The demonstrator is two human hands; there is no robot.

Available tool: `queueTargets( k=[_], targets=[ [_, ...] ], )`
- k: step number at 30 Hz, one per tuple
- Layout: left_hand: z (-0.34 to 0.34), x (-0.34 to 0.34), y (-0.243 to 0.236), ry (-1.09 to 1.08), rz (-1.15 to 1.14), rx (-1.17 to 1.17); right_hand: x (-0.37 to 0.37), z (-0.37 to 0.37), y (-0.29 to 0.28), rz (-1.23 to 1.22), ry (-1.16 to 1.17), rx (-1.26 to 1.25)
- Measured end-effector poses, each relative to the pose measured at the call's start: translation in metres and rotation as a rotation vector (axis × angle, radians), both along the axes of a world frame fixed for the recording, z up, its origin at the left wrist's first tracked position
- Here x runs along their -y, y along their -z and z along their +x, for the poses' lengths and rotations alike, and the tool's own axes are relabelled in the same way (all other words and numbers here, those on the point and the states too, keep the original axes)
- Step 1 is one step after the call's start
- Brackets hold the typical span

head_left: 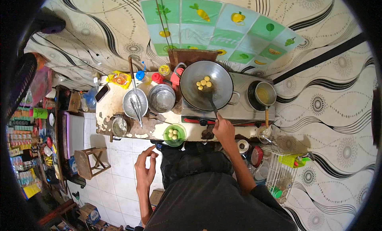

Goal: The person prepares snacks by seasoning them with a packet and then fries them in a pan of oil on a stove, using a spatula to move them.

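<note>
My right hand [225, 130] is wrapped round the handle of a dark spatula [213, 101]. The spatula's blade end rests inside a big grey wok [191, 96] on the stove. Several round yellow dough balls [204, 83] sit together in the wok, just beyond the blade. In front of my body, my left hand [145, 166] hangs in the air below the table edge, fingers bent and apart, holding nothing. Nearest to it is a green bowl [181, 140] at the table's front edge, with several pale balls [172, 134] in it.
Left of the wok are a metal pot [162, 102], a perforated strainer ladle [128, 107] with tongs [137, 107] across it, a small pan [119, 126] and a phone [102, 93]. A saucepan [272, 93] stands on the stove's right. A wooden stool [84, 164] is on the floor.
</note>
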State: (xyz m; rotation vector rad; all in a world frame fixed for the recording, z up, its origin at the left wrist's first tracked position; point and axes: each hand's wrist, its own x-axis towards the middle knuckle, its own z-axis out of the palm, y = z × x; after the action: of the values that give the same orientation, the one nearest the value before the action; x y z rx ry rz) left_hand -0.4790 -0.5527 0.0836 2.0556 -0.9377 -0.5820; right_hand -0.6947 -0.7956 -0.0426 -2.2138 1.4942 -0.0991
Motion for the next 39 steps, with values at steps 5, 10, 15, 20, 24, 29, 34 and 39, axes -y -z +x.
queueTargets(
  k=[5,10,15,20,24,29,34,39],
  targets=[
    [0.004,0.005,0.004,0.059,-0.021,0.029,0.047,0.032,-0.014,-0.046,-0.021,0.012],
    [0.008,0.002,0.0,0.043,-0.016,0.034,0.075,0.034,0.002,-0.01,-0.009,-0.02],
    [0.009,-0.01,0.003,-0.003,-0.02,0.036,0.055,0.017,-0.01,-0.055,-0.004,0.001],
    [0.005,-0.005,0.004,0.003,-0.031,0.006,0.048,0.024,-0.007,0.02,-0.096,-0.101],
    [0.006,-0.003,0.002,0.031,-0.038,0.027,0.043,0.024,0.001,-0.053,-0.11,-0.118],
    [0.007,-0.016,0.005,-0.017,-0.032,0.044,0.038,-0.005,-0.019,-0.066,0.0,-0.129],
    [-0.001,-0.017,0.007,-0.057,-0.02,-0.013,0.018,-0.027,-0.033,0.042,0.017,-0.131],
    [-0.003,-0.014,0.004,0.018,-0.002,0.005,0.01,-0.022,-0.023,0.021,0.019,-0.132]
  ],
)
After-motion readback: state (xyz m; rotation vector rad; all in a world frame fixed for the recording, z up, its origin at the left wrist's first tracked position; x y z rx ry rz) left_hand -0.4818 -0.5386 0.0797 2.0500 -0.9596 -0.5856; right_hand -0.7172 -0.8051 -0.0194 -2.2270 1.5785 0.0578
